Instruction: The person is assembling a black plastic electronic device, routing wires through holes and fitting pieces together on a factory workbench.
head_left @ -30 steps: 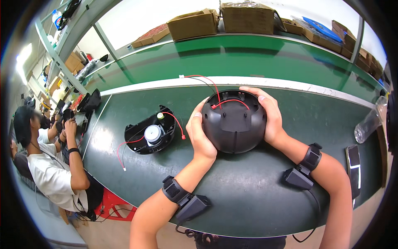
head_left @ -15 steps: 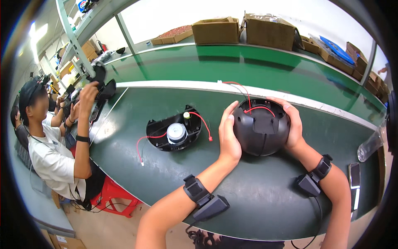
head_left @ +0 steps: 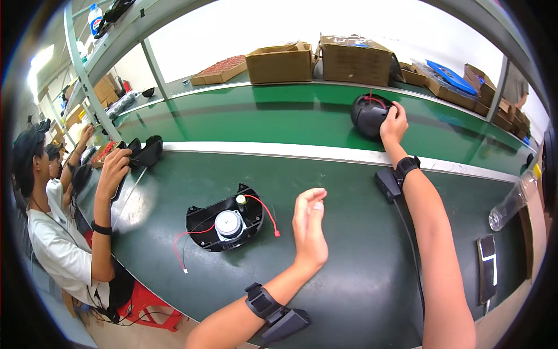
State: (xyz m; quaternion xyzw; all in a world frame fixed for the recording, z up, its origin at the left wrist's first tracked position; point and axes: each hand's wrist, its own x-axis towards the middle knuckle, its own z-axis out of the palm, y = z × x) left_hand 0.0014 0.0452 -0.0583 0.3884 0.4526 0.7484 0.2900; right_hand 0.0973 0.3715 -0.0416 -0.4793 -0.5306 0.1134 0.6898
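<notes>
Table (head_left: 372, 262): dark green, carrying black speaker shell (head_left: 251, 216)
Right fingers (head_left: 397, 110): gripping round black housing (head_left: 366, 121)
Left fingers (head_left: 300, 210): loosely outstretched

Person's upper limbs, seen from the head: both hands (head_left: 310, 230) and both forearms (head_left: 439, 250) are bare. Near each wrist is a broad black strap, the left strap (head_left: 261, 301) and right strap (head_left: 407, 167) each having a short projecting tab. Each carries a dark, angular, block-shaped housing, the left housing (head_left: 286, 326) wedge-like in outline. A thin black cable (head_left: 410, 238) runs from the right housing (head_left: 387, 185) along the forearm.
</notes>
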